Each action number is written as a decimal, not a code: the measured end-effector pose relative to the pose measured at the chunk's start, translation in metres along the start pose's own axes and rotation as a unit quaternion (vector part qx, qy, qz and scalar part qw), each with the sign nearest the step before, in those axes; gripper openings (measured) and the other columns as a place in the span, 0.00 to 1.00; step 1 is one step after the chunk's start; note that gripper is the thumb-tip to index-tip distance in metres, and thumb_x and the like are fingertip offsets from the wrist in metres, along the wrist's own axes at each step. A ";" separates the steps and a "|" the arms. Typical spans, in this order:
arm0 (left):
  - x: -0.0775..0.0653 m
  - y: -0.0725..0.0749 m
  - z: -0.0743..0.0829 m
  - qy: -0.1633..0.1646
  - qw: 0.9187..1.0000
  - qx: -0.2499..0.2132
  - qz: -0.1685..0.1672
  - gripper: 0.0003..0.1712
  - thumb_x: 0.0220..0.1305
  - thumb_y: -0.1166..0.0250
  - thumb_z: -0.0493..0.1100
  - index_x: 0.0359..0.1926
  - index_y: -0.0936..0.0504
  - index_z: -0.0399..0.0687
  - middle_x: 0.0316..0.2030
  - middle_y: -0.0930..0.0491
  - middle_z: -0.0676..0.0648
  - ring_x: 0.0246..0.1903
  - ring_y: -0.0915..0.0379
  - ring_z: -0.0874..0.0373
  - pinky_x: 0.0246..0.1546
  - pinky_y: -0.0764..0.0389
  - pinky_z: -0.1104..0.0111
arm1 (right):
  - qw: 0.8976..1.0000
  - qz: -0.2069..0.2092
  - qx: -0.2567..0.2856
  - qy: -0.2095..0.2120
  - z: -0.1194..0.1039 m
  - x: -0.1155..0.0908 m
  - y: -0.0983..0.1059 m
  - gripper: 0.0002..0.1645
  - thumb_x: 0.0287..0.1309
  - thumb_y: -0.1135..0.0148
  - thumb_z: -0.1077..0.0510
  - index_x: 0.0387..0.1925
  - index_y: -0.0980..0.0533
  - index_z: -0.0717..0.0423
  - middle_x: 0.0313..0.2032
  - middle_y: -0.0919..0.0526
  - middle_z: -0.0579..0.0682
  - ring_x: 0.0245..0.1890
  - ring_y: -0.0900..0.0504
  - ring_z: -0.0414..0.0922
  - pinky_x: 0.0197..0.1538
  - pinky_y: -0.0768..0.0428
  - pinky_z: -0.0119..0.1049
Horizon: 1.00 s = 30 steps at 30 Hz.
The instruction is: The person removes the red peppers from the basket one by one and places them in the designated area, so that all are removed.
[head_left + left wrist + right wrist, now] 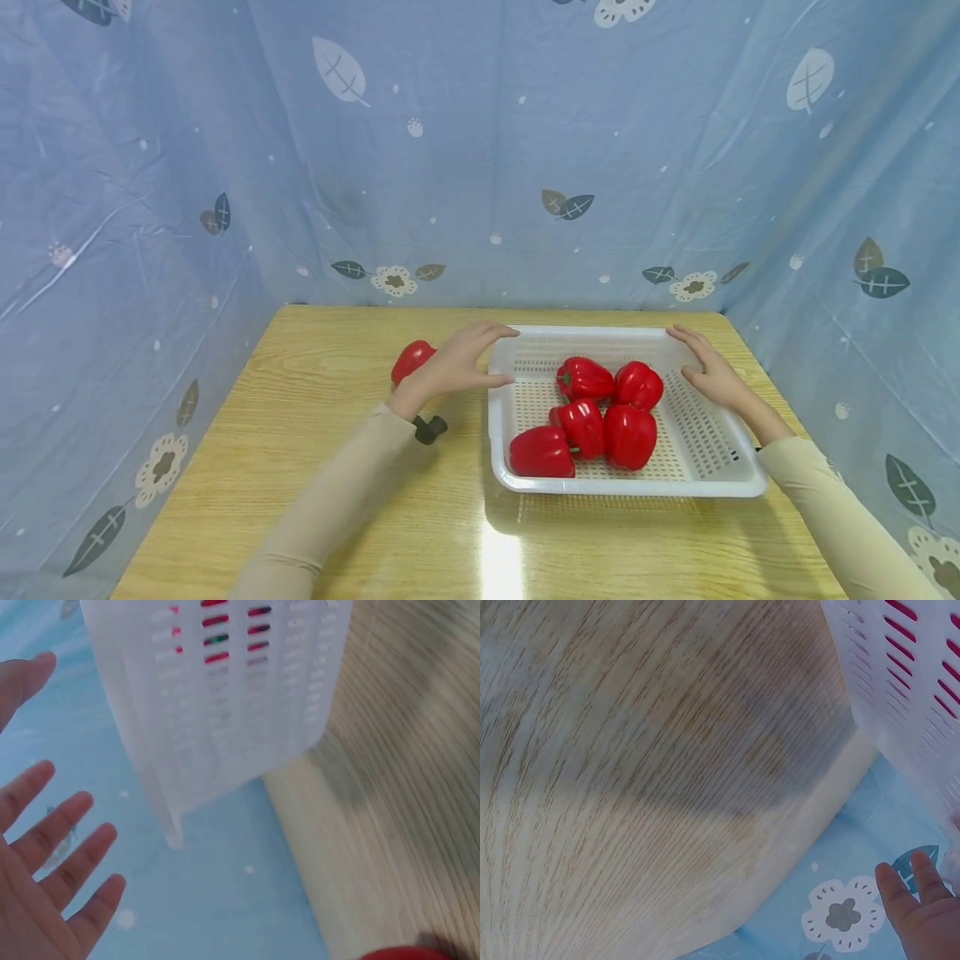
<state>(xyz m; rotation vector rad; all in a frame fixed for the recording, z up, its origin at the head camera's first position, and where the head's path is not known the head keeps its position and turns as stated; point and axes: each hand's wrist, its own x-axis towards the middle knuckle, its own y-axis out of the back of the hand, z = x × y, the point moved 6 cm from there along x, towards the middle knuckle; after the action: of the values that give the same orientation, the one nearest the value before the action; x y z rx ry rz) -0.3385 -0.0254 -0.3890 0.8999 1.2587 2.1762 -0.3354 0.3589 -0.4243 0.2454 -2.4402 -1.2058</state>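
Both hands are coming at the white perforated plastic basket (697, 450), a rectangular tray with slotted walls and a smooth rolled rim, sitting right of centre in the head view. The left hand (459, 362) is lying against the basket's far left corner, fingers spread and straight, thumb reaching along the left wall; in the left wrist view those fingers (71, 859) are standing open and apart from the slotted wall (225, 712), so it is gripping nothing. The right hand (711, 371) is resting flat on the far right rim, fingers straight, not curled round anything; only two fingertips (911, 889) are showing low in the right wrist view, just beside the white wall.

Inside the basket five glossy red bell peppers (592, 412) are crowding together in the middle, lobed and shiny, one showing a green stem. A sixth glossy red pepper (411, 360) is lying out on the table, partly hidden behind the left hand, left of the basket.

The pale wood-grain tabletop (337, 467) is looking smooth and slightly reflective, with a bright glare stripe running up the lower middle. A small dark clip (430, 429) is showing at the left wrist. Blue plastic sheeting printed with leaves and flowers (480, 167) is hanging close on three sides, wrinkled and faintly shiny.

The basket's right edge is sitting near the table's right side, close to the sheeting. The left half of the tabletop is lying open, and there is bare wood in front of the basket toward the lower edge of the frame.
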 end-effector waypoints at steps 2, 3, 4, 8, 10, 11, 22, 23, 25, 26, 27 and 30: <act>0.002 -0.001 0.006 -0.010 1.000 0.000 -0.005 0.39 0.51 0.34 0.61 0.63 0.34 0.56 0.61 0.33 0.53 0.62 0.39 0.57 0.62 0.36 0.59 | 1.000 0.000 0.001 0.001 0.000 0.000 0.000 0.38 0.52 0.52 0.75 0.67 0.44 0.60 0.67 0.49 0.68 0.63 0.50 0.71 0.52 0.46 0.75; 0.003 -0.002 0.008 -0.013 1.000 -0.002 -0.008 0.40 0.52 0.34 0.61 0.63 0.34 0.55 0.61 0.33 0.53 0.62 0.39 0.57 0.62 0.36 0.59 | 1.000 0.000 0.001 0.002 0.000 0.000 0.000 0.38 0.52 0.52 0.75 0.67 0.44 0.60 0.66 0.49 0.68 0.63 0.50 0.71 0.52 0.46 0.75; 0.005 -0.003 0.011 -0.016 1.000 -0.001 -0.013 0.40 0.52 0.35 0.62 0.63 0.34 0.56 0.61 0.33 0.53 0.62 0.39 0.57 0.62 0.36 0.59 | 1.000 0.000 0.002 0.003 -0.001 0.000 0.000 0.38 0.52 0.52 0.75 0.67 0.44 0.60 0.66 0.49 0.68 0.63 0.50 0.71 0.52 0.46 0.75; 0.009 -0.009 0.019 -0.024 0.999 -0.011 -0.032 0.40 0.52 0.35 0.62 0.64 0.35 0.56 0.61 0.32 0.54 0.61 0.38 0.57 0.62 0.35 0.60 | 1.000 0.001 0.002 0.007 -0.002 0.000 0.000 0.38 0.52 0.52 0.75 0.67 0.43 0.61 0.66 0.48 0.69 0.63 0.49 0.71 0.52 0.46 0.75; 0.011 -0.014 0.022 -0.025 0.999 -0.012 -0.046 0.40 0.52 0.36 0.63 0.64 0.35 0.55 0.61 0.33 0.54 0.62 0.39 0.58 0.61 0.35 0.60 | 1.000 0.002 0.002 0.009 -0.002 0.000 0.000 0.38 0.52 0.52 0.75 0.66 0.43 0.61 0.66 0.48 0.69 0.63 0.49 0.71 0.52 0.45 0.75; 0.011 -0.017 0.023 -0.027 0.998 -0.013 -0.052 0.40 0.53 0.36 0.63 0.64 0.35 0.55 0.61 0.33 0.54 0.62 0.39 0.58 0.61 0.34 0.61 | 1.000 0.002 0.002 0.010 -0.003 0.000 0.000 0.38 0.52 0.52 0.75 0.66 0.43 0.61 0.66 0.48 0.69 0.63 0.49 0.71 0.52 0.45 0.75; 0.013 -0.039 0.043 -0.060 0.992 -0.001 -0.108 0.39 0.55 0.38 0.64 0.64 0.34 0.54 0.62 0.33 0.55 0.63 0.40 0.58 0.61 0.34 0.62 | 1.000 -0.003 0.003 0.008 -0.004 0.001 0.000 0.38 0.52 0.52 0.75 0.67 0.44 0.61 0.66 0.49 0.69 0.63 0.50 0.72 0.52 0.45 0.75; 0.013 -0.040 0.044 -0.061 0.992 -0.005 -0.111 0.39 0.54 0.38 0.63 0.64 0.34 0.54 0.62 0.33 0.54 0.63 0.39 0.58 0.61 0.34 0.62 | 1.000 -0.003 0.002 0.008 -0.004 0.001 0.000 0.38 0.52 0.52 0.75 0.67 0.44 0.61 0.66 0.49 0.69 0.63 0.50 0.72 0.52 0.45 0.75; 0.013 -0.043 0.047 -0.058 0.991 -0.011 -0.121 0.38 0.54 0.37 0.62 0.64 0.34 0.55 0.62 0.33 0.54 0.62 0.39 0.58 0.60 0.33 0.61 | 1.000 -0.003 0.002 0.009 -0.004 0.001 0.001 0.38 0.52 0.52 0.75 0.67 0.44 0.61 0.66 0.49 0.68 0.63 0.50 0.71 0.52 0.46 0.75; 0.013 -0.045 0.048 -0.057 0.990 -0.013 -0.126 0.38 0.54 0.37 0.62 0.64 0.34 0.56 0.62 0.33 0.54 0.62 0.39 0.58 0.60 0.32 0.61 | 1.000 -0.003 0.003 0.010 -0.004 0.001 0.001 0.38 0.52 0.52 0.75 0.67 0.44 0.61 0.66 0.49 0.68 0.63 0.50 0.71 0.52 0.46 0.75; 0.013 -0.047 0.049 -0.057 0.989 -0.013 -0.133 0.38 0.54 0.37 0.63 0.63 0.34 0.56 0.61 0.33 0.55 0.62 0.38 0.58 0.59 0.31 0.61 | 1.000 -0.003 0.005 0.011 -0.004 0.001 0.001 0.38 0.52 0.52 0.75 0.67 0.44 0.61 0.66 0.49 0.68 0.64 0.50 0.71 0.52 0.46 0.75; 0.013 -0.054 0.052 -0.062 0.987 -0.012 -0.147 0.38 0.54 0.37 0.64 0.62 0.33 0.56 0.61 0.32 0.55 0.61 0.37 0.59 0.58 0.30 0.62 | 1.000 -0.002 0.009 0.015 -0.004 0.001 0.001 0.38 0.52 0.51 0.75 0.67 0.44 0.61 0.66 0.49 0.69 0.63 0.50 0.72 0.52 0.46 0.75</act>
<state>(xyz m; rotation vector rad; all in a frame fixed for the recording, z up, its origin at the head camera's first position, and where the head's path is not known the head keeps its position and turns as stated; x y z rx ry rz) -0.3051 0.0383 -0.4131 0.7719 1.2186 1.8716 -0.3344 0.3567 -0.4213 0.2717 -2.4269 -1.1734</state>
